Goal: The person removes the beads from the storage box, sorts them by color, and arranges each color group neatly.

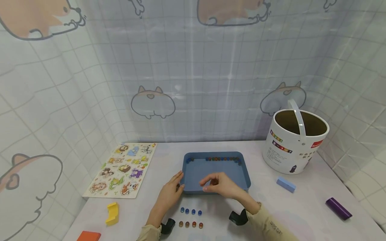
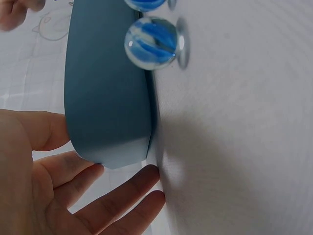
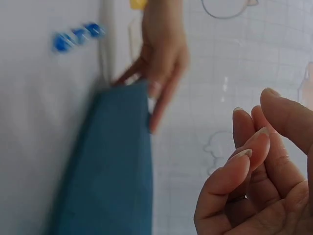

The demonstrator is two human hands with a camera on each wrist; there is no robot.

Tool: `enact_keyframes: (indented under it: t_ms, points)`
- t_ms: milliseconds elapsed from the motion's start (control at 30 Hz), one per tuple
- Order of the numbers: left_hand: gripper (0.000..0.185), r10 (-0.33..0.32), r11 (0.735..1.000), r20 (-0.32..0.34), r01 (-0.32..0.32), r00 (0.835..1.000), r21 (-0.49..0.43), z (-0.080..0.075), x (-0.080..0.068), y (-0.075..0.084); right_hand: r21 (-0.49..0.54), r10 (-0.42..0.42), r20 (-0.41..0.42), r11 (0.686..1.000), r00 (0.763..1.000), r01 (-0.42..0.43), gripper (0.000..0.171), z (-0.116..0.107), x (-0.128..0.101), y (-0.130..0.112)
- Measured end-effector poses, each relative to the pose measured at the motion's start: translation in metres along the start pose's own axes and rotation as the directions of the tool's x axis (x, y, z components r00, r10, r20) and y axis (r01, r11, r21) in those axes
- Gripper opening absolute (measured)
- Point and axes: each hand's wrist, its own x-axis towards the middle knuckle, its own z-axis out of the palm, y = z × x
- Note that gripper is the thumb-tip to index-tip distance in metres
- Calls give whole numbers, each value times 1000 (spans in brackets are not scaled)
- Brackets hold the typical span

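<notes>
A shallow blue tray [image 1: 217,192] lies on the table, with several coloured marbles [image 1: 223,158] along its far wall and a few more in its far left corner. At the tray's near left corner, my left hand [image 1: 170,194] touches the side with fairly straight fingers; the left wrist view shows the thumb against the rim. Over the tray's front part hovers my right hand [image 1: 221,185], its fingers loosely bent and the thumb apart from them, with nothing visible between. In front of the tray stand a row of blue marbles [image 1: 193,212] and a row of brownish-red marbles [image 1: 194,224].
A white bucket [image 1: 292,147] with a handle stands back right, near a light blue block [image 1: 285,184] and a purple block [image 1: 338,209]. On the left lie an animal puzzle board [image 1: 120,170], a yellow block [image 1: 112,214] and an orange block [image 1: 88,236].
</notes>
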Motion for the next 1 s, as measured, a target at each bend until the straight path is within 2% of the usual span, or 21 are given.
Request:
enact_keyframes:
  t_ms: [167,467,1000]
  points:
    - [50,-4,1000,1,4,1000,-8,-1,0,1,-10,-17,-46,1000,999,17,24,-17,17,-8]
    - [50,-6,1000,16,6,1000,-14,0,0,0,54,30,-111,998,993,-24,31,-36,51,-12]
    - [51,-14,1000,11,14,1000,-26,1,0,2,62,106,-186,993,977,-96,32,-41,105,4]
